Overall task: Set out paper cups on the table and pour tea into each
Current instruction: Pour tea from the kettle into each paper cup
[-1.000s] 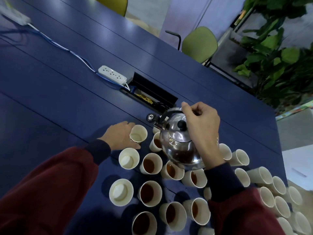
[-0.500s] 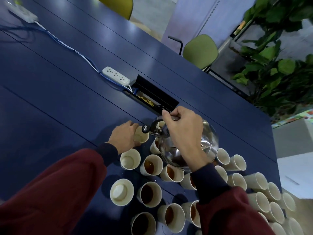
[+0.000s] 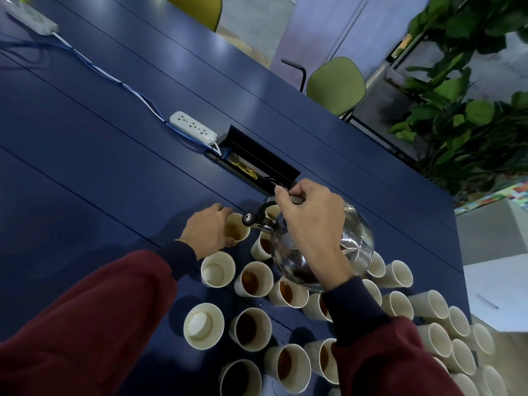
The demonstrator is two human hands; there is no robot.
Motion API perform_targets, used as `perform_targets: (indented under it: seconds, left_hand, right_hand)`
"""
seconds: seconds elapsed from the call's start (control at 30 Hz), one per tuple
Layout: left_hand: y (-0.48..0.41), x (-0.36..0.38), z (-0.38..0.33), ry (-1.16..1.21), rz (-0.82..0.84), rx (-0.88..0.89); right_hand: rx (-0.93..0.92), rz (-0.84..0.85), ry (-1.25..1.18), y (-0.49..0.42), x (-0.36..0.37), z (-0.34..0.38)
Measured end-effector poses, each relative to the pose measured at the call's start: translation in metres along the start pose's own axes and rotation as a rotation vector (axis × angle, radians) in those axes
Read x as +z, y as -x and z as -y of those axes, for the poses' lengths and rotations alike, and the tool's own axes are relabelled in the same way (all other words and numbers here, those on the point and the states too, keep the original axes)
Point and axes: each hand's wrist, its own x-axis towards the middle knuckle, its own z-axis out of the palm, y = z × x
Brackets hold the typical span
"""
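Note:
My right hand grips the black handle of a shiny steel kettle, tipped to the left so its spout hangs over a paper cup. My left hand holds that cup by its side; brown tea shows inside it. Several paper cups stand in rows on the dark blue table. Some hold tea, such as a filled cup, and others are empty, such as the empty cup just below my left hand.
A white power strip with blue and white cables lies beyond the cups, next to an open black cable box in the table. Green chairs and a leafy plant stand past the far edge. Empty cups crowd the lower right.
The kettle has tilted further left, bringing its spout over the cup in my left hand. That cup looked empty a second ago and now has tea in it.

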Motion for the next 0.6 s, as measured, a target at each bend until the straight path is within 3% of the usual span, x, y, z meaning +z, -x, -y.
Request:
perform_targets:
  seconds: [0.43,0.6]
  left_hand:
    - [-0.002,0.002,0.002,0.019,-0.009,0.000]
    - [-0.001,0.004,0.005,0.031,-0.002,0.003]
  right_hand:
    - [0.014,-0.013,0.019,-0.003,-0.005,0.002]
    - [0.112,-0.052,-0.132,-0.002,-0.013,-0.002]
